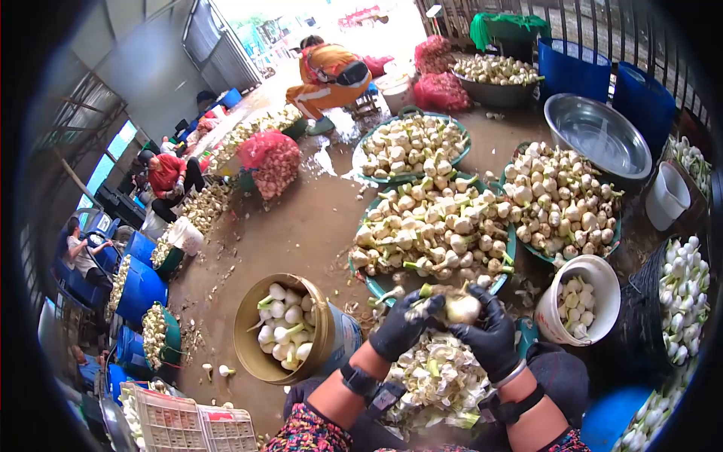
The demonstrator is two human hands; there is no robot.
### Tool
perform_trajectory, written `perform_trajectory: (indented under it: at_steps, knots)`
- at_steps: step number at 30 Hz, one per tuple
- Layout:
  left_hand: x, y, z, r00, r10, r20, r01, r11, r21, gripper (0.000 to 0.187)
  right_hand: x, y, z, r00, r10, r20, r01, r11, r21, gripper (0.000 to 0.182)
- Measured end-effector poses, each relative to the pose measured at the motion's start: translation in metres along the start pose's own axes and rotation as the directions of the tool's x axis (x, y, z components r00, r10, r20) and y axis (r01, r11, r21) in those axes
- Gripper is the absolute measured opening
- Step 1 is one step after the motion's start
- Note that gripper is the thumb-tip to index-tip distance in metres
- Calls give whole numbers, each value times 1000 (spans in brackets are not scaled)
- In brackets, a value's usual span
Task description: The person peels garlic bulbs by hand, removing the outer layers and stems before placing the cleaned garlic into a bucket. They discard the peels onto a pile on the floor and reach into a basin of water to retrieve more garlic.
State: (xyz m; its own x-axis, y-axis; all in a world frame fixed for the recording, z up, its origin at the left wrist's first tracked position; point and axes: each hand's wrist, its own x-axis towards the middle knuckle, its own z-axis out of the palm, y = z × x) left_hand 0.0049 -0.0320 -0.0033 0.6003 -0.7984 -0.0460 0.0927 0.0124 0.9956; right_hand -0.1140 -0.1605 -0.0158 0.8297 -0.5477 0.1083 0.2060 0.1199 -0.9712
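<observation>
In front of me, above a pile of papery garlic peelings (437,380), a garlic bulb (462,308) is held between my two black-gloved hands. My right hand (488,335) closes around the bulb from the right, thumb and fingers against it. On the other side, my left hand (409,325) is closed with its fingers curled at the bulb's left; a bit of stem shows by its fingertips, and its exact grip is partly hidden. Just beyond my hands sits a wide green tub (510,252) heaped with unpeeled garlic bulbs (433,226).
At left stands a tan bucket (239,331) of peeled garlic bulbs (286,324). A white bucket (611,297) with bulbs stands at right, near a black basket (640,309) of white bulbs. Further off are a metal basin (599,135), red net sacks (271,162) and a crouching person (331,71).
</observation>
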Motion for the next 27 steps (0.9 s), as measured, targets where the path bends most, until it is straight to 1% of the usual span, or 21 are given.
perform_trajectory:
  at_steps: [1, 2, 3, 4, 5, 6, 7, 9, 11, 12, 15, 16, 17, 19, 20, 21, 22, 23, 24, 25, 27]
  knots:
    - [-5, -1, -3, 986, -154, -61, 142, 975, -169, 27, -1, -2, 2, 980, -192, 45, 197, 948, -251, 62]
    - [-12, 2, -3, 990, -101, -98, 96, 994, -55, 27, -3, -4, 4, 925, -358, 128, 374, 797, -475, 57]
    - [-20, 4, -2, 990, -45, -132, 53, 997, 58, 28, -6, 0, 7, 908, -392, 148, 413, 778, -474, 62]
    - [-25, -2, -7, 991, 26, -132, -6, 989, 146, 24, -7, 2, 9, 919, -366, 149, 393, 809, -437, 62]
    - [-29, -8, -10, 983, -53, -173, 66, 995, 73, 24, -9, 7, 11, 929, -336, 153, 369, 838, -401, 63]
    - [-31, -12, -14, 986, -63, -151, 63, 998, -3, 26, -11, 20, 16, 973, -214, 90, 224, 967, -125, 64]
    - [-31, -13, -17, 989, -76, -126, 66, 995, -79, 27, -12, 25, 16, 983, -152, 100, 154, 988, -16, 65]
    - [-31, -13, -21, 993, -68, -94, 56, 991, -124, 31, -13, 28, 17, 992, -54, 117, 38, 990, 136, 65]
    - [-33, -10, -21, 997, -10, -78, -3, 987, -161, 19, -13, 13, 18, 985, 87, 151, -136, 925, 355, 65]
    - [-31, -12, -19, 996, 60, -69, -63, 996, -56, 17, -11, 10, 16, 982, 90, 164, -141, 930, 339, 63]
    - [-30, -18, -21, 997, -22, -69, 12, 989, -147, 16, -7, 15, 12, 974, 123, 191, -189, 906, 378, 60]
    - [-29, -21, -22, 993, 102, -62, -97, 993, 74, 15, -6, 16, 12, 977, 136, 164, -191, 901, 390, 59]
    - [-23, -24, -32, 825, 517, 229, -521, 538, 663, 15, -5, 13, 13, 979, 129, 156, -178, 915, 361, 60]
    - [-27, -27, -30, 863, 481, 158, -445, 573, 688, 15, -2, 17, 10, 982, 71, 176, -108, 973, 205, 62]
    - [-29, -21, -27, 920, 376, 114, -367, 722, 586, 17, -2, 15, 10, 985, -6, 172, -7, 997, 73, 65]
    - [-31, -12, -20, 965, 248, 84, -258, 849, 462, 19, -2, 17, 10, 982, 22, 188, -42, 994, 105, 65]
    - [-31, 2, -8, 990, 141, -19, -135, 973, 187, 16, -4, 15, 12, 979, 83, 185, -118, 975, 189, 63]
    - [-30, 10, 1, 995, 1, -96, -11, 994, -110, 16, -4, 18, 13, 979, 96, 181, -135, 968, 214, 59]
    - [-30, 1, -3, 994, 10, -109, -18, 997, -75, 17, -4, 16, 14, 981, 69, 182, -93, 987, 128, 57]
    - [-32, -7, -9, 992, 30, -124, -34, 999, -32, 18, -5, 21, 12, 986, -97, 138, 128, 963, -239, 51]
    - [-33, -5, -5, 985, -22, -170, 21, 1000, -9, 17, -9, 29, 12, 992, 48, 116, -63, 990, 124, 41]
